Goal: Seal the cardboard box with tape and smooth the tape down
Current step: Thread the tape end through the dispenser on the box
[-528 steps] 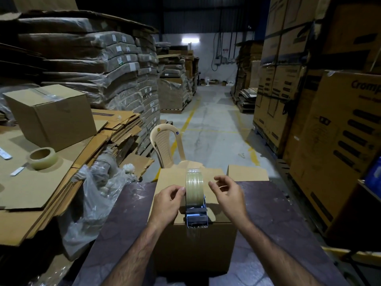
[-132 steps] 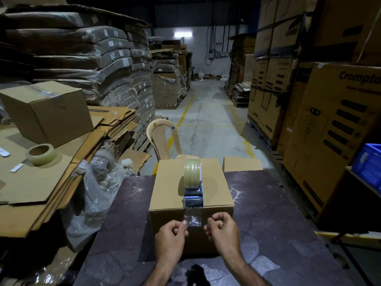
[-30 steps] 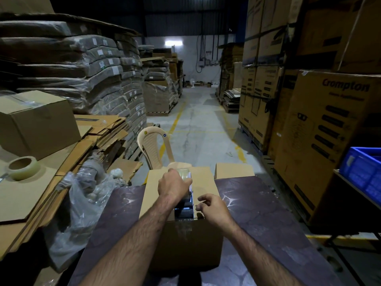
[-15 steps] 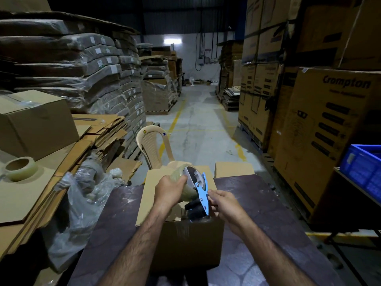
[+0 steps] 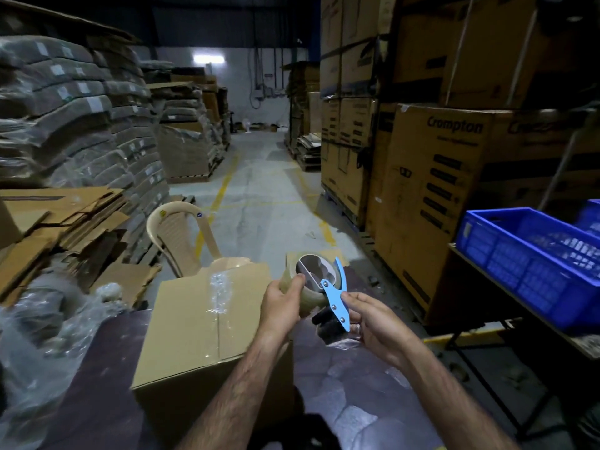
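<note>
Clear tape [image 5: 217,298] already runs along the brown cardboard box's [image 5: 194,332] top seam on the dark counter [image 5: 357,401]; smoothing probably remains. Left hand [image 5: 281,303] grips the roll, right hand [image 5: 373,323] the blue tape dispenser [image 5: 334,298], beside the box.

both bare forearms reach forward from the bottom edge. the left hand [image 5: 281,303] is curled around the tape roll [image 5: 300,287], thumb on top. the right hand [image 5: 373,323] is half open, palm turned left, fingers on the blue dispenser [image 5: 336,298].
</note>
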The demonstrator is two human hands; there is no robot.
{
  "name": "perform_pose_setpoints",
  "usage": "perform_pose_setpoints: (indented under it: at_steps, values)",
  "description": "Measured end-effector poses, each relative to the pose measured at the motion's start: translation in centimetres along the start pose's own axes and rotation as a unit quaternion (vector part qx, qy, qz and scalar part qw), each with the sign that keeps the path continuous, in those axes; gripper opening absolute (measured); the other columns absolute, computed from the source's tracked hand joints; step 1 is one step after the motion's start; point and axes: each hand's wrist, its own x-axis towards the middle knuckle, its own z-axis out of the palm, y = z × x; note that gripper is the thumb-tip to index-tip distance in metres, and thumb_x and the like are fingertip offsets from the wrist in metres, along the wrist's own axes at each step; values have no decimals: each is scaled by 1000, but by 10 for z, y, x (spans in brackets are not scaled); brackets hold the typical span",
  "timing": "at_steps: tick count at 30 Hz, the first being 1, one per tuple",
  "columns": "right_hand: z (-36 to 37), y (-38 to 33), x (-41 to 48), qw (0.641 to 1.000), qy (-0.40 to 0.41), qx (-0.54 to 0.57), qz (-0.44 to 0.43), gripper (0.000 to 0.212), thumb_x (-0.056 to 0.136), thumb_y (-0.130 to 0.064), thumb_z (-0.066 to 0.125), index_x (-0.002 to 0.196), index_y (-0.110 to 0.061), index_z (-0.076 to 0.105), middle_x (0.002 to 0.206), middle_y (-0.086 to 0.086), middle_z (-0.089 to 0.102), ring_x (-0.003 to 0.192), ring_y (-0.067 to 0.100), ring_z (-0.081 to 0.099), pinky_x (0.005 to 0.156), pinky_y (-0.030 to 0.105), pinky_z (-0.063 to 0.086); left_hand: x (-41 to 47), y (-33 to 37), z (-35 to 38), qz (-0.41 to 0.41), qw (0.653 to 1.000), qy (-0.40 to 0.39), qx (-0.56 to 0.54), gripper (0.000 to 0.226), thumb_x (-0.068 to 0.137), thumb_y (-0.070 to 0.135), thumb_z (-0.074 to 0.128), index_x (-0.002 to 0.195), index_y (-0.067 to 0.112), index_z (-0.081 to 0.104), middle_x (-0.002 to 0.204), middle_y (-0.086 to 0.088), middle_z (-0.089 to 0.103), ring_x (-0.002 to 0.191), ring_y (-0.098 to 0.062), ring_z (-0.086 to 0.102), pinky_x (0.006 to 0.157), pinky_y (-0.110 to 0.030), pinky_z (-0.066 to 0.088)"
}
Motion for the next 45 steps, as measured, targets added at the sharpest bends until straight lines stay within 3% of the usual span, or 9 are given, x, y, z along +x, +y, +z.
perform_pose_setpoints:
  at_steps: [7,13,17,21,25,30,35,39,45]
  values:
    - [-61,2,-6,998,61,-8,-10,26,87,-30,65,101,-9,57,103,34,65,81,36,60,59,33,46,4,-24,62,-53,994,-87,-24,28,88,35,58,99,11,69,90,-9,75,84,-20,71,70,-32,56]
    - [-99,26,5,996,87,-9,23,53,67,-43,81,102,-11,59,93,29,60,66,26,46,48,27,30,5,-53,87,-96,990,-104,-28,25,93,29,57,98,9,70,89,-12,75,83,-23,72,78,-39,57]
    - [-109,47,14,994,96,-27,54,43,79,-35,74,105,-5,56,87,30,67,54,23,51,41,24,31,14,-86,85,-126,988,-83,36,29,94,37,54,100,12,66,84,0,66,72,-12,56,62,-28,43]
    - [-112,67,24,989,106,-51,88,28,90,-20,64,109,0,58,60,-1,61,38,6,48,35,18,36,26,-124,80,-193,978,-61,47,34,92,35,58,99,3,67,81,-6,67,62,-12,56,49,-21,41]
    - [-116,96,36,981,105,-67,149,21,87,-25,66,101,-10,61,63,1,61,42,9,41,41,20,37,31,-157,80,-243,969,-43,8,22,94,24,56,105,5,62,97,-12,69,81,-19,65,64,-26,51]
    - [-120,123,50,977,89,-70,180,19,92,-12,57,109,-7,65,69,1,66,52,12,44,53,26,37,31,-190,74,-316,948,14,-46,19,95,15,55,101,-3,58,82,-19,64,67,-28,65,46,-23,56]
    - [-121,142,53,968,86,-83,220,22,91,-7,53,103,-19,67,79,1,68,68,16,55,64,35,47,27,-216,80,-315,947,43,-45,19,94,7,49,107,-4,56,87,-19,62,76,-32,66,68,-36,60]
    - [-123,150,50,967,98,-63,228,29,90,1,49,105,-16,66,81,7,68,67,19,56,61,30,46,24,-229,85,-307,950,49,-13,19,93,6,46,107,1,58,95,-19,63,85,-34,66,62,-34,58]
    - [-132,161,48,966,74,-57,241,49,76,19,40,114,-1,64,77,17,67,62,26,56,52,29,47,43,-281,80,-283,948,37,144,37,72,34,52,96,10,69,84,-14,71,75,-31,70,79,-47,59]
